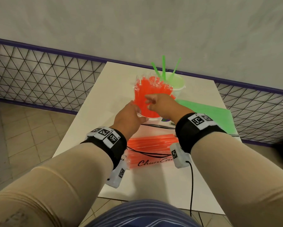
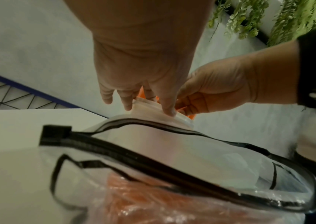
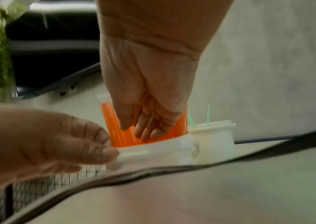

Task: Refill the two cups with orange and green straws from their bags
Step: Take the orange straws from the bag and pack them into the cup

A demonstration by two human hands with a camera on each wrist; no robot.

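The near cup (image 1: pixel 148 118) on the white table (image 1: pixel 91 115) is packed with orange straws (image 1: pixel 147 94). The left hand (image 1: pixel 129 117) pinches its rim, and the right hand (image 1: pixel 160 104) curls its fingers into the bundle. By my reckoning the orange half is nearly done. The far cup (image 1: pixel 178 86) has only a few green straws (image 1: pixel 163 66), and the green bag (image 1: pixel 207 115) lies beside it. The orange bag (image 1: pixel 147 149) reads "ChunCh", the rest hidden.
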